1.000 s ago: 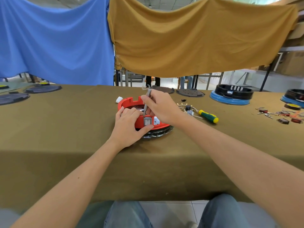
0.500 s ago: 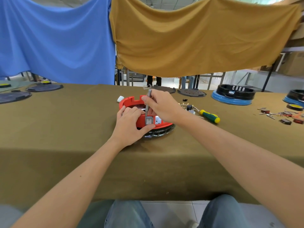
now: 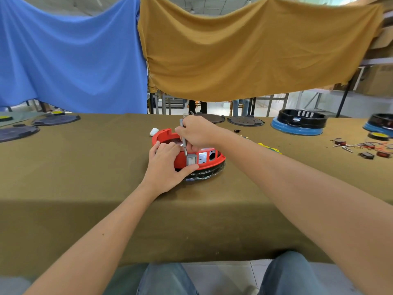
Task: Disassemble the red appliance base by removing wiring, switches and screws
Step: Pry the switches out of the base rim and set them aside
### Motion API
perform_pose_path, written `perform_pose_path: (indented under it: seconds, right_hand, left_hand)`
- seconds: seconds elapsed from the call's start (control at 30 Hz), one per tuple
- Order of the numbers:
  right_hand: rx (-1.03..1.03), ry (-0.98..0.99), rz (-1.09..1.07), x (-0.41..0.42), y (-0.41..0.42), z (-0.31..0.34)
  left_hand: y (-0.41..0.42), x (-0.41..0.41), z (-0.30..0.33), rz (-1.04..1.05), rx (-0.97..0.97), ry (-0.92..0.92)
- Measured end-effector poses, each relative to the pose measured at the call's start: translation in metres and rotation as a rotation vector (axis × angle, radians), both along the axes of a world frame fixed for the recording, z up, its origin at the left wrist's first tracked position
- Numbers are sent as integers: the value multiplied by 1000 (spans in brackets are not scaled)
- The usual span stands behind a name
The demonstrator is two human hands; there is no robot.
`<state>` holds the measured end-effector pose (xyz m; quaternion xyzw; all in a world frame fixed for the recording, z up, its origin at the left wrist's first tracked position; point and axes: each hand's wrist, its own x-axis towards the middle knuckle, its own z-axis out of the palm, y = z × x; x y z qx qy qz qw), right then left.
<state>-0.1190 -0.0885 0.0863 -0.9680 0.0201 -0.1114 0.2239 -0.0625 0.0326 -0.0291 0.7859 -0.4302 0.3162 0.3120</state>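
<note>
A workshop is suggested: a long cloth-covered tabletop (image 3: 63, 177) is strewn with loose switches and wires (image 3: 365, 147), blue-and-black appliance bases (image 3: 297, 122) and dark round plates (image 3: 55, 119), with metal frames (image 3: 276, 103) behind hung cloths (image 3: 244, 50).

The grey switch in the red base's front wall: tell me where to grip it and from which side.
Pinch the grey switch by its two vertical side edges, coming from the near, outer side. Its face stands proud of the red base wall there; the inner side is crowded by both hands.
</note>
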Motion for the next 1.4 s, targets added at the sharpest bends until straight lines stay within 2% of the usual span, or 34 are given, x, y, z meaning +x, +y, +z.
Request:
perform_pose_path:
  seconds: [0.27,0.4,0.5,0.57,0.8,0.87,1.03,1.2,1.33,1.4]
  right_hand:
    - [-2,-174,78,-22,-6,-17]
    - [55,-91,45,-14,-5,-10]
    - [-41,30,18,-6,-5,-4]
    - [-67,37,15,-1,-5,-6]
    - [88,-222,5,-13,-11,-19]
    - [116,-222,35,-19,-14,-21]
    - [-65,-200,84,-17,-7,-18]
    - [-78,-72,66,-3,-3,-10]
    - [-307,6,34,4,2,-1]
    - [-330,79,74,6,3,0]
  left_hand:
    - [0,1,-1,-18,-25,-4]
    - [-1,1,-2,-12,-19,-3]
    - [-1,1,-2,-6,-14,-5]
    - [-1,0,-2,-13,-19,-3]
    - [-1,3,-2,-8,-11,-1]
    - [-1,3,-2,-10,-10,-1]
    - [-1,1,-1,-5,-22,-9]
    - [-1,1,-1,-8,-21,-15]
    - [0,2,-1,-14,-18,-15]
    - [0,2,-1,-15,-18,-14]
